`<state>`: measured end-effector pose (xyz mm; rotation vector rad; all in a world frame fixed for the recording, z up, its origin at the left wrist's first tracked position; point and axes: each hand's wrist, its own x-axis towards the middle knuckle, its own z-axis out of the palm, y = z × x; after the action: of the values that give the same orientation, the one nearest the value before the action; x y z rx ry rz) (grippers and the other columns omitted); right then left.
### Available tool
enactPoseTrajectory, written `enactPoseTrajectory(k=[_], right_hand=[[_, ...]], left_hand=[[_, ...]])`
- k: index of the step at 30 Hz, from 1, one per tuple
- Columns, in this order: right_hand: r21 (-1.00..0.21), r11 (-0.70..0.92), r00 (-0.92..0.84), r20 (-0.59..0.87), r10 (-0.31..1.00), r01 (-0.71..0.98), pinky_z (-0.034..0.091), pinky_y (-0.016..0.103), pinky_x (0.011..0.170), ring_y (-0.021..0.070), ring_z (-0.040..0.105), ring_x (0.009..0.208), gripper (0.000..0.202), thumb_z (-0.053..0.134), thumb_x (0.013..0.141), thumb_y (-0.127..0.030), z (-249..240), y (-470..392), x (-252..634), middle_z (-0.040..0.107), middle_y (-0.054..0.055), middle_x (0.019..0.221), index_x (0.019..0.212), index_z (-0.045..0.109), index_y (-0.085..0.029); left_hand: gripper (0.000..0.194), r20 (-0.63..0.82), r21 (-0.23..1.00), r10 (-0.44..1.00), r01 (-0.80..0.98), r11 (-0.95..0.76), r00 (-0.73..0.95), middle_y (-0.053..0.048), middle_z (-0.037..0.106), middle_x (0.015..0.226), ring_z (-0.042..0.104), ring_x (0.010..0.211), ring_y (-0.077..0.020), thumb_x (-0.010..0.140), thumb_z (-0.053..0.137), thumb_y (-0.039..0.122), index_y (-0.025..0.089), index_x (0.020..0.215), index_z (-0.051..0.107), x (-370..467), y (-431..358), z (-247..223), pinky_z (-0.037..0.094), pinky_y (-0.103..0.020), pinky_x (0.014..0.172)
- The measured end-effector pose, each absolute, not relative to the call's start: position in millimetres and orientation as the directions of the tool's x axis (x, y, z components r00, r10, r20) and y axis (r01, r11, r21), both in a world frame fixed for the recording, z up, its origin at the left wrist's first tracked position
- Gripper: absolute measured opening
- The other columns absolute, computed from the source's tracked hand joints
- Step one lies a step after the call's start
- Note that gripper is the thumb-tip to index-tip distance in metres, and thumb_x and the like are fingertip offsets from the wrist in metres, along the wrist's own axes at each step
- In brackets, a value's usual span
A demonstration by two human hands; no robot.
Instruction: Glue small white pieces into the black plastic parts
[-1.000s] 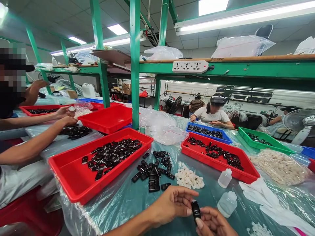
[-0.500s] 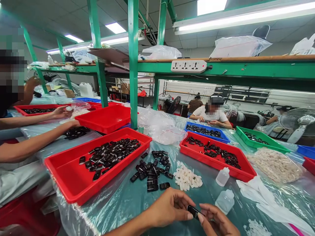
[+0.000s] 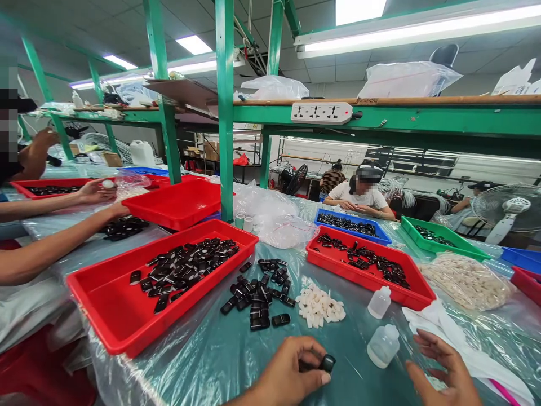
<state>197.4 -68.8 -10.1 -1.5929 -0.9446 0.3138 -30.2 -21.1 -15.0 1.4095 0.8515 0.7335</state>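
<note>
A small black plastic casing [image 3: 328, 362] is pinched between the thumb and fingers of my left hand [image 3: 291, 369], low in the middle of the view. My right hand [image 3: 443, 369] is apart from it at the lower right, fingers spread and holding nothing, above a pile of small white bits that it mostly hides. Between the hands, a little farther off, stands a squeeze bottle [image 3: 382, 346] with clear liquid, and a second bottle [image 3: 379, 302] is behind it. Beyond my left hand lie a heap of black casings [image 3: 260, 296] and a pile of white pieces [image 3: 320, 305].
A red tray [image 3: 110, 304] of black casings is on the left, another red tray [image 3: 416, 293] on the right. White cloth [image 3: 448, 332] lies at the right beside a bag of pale pieces [image 3: 469, 279]. A green post [image 3: 225, 113] rises behind. Co-workers sit left and across.
My right hand has let go of the black casing and moved right, opening its fingers. My left hand keeps the casing. The view has shifted slightly.
</note>
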Motion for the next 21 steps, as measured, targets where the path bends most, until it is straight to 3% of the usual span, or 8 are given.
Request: enactPoseTrajectory(k=[3,7,12,17,21], right_hand=[[-0.940,-0.054,0.518,0.137,0.844,0.336,0.038,0.040,0.080,0.0324,0.051,0.104,0.057,0.065,0.053,-0.036,-28,-60,217,0.061,0.011,0.108,0.107,0.053,-0.021],[-0.940,-0.042,0.546,0.161,0.822,0.339,0.037,0.045,0.085,0.0352,0.052,0.106,0.053,0.064,0.058,-0.044,-48,-53,213,0.065,0.012,0.103,0.103,0.057,-0.018],[-0.960,-0.159,0.528,-0.013,0.849,0.232,0.041,0.042,0.086,0.0345,0.055,0.105,0.058,0.072,0.053,-0.054,-36,-51,205,0.067,0.012,0.103,0.096,0.060,-0.017],[-0.987,0.090,0.527,0.006,0.850,-0.135,0.048,0.028,0.077,0.0241,0.062,0.092,0.052,0.078,0.051,-0.048,-18,-56,178,0.072,0.003,0.086,0.091,0.059,-0.022],[-0.890,0.078,0.401,-0.123,0.908,-0.449,0.048,0.025,0.055,0.0150,0.059,0.056,0.041,0.073,0.055,-0.057,-16,-62,158,0.067,-0.001,0.063,0.074,0.064,-0.021]], left_hand=[[0.016,0.003,0.984,0.872,0.152,-0.089,0.489,-0.001,0.066,0.073,0.058,0.071,-0.0141,0.066,0.063,0.013,0.013,0.081,0.064,-33,-22,-9,0.038,-0.022,0.064],[0.017,0.068,0.936,0.866,0.270,-0.227,0.495,-0.001,0.068,0.079,0.059,0.076,-0.0156,0.069,0.061,0.014,0.016,0.086,0.065,-37,-24,-3,0.040,-0.023,0.069],[0.018,0.087,0.927,0.854,0.272,-0.258,0.513,-0.001,0.069,0.080,0.060,0.075,-0.0149,0.069,0.063,0.015,0.016,0.087,0.066,-37,-24,-7,0.042,-0.023,0.070],[0.020,0.092,0.923,0.856,0.280,-0.265,0.509,-0.001,0.069,0.081,0.060,0.078,-0.0158,0.068,0.064,0.014,0.017,0.087,0.066,-37,-23,-9,0.042,-0.023,0.072],[0.022,0.106,0.902,0.865,0.319,-0.291,0.491,-0.001,0.068,0.085,0.059,0.080,-0.0166,0.067,0.067,0.019,0.019,0.089,0.067,-37,-22,-11,0.042,-0.025,0.074]])
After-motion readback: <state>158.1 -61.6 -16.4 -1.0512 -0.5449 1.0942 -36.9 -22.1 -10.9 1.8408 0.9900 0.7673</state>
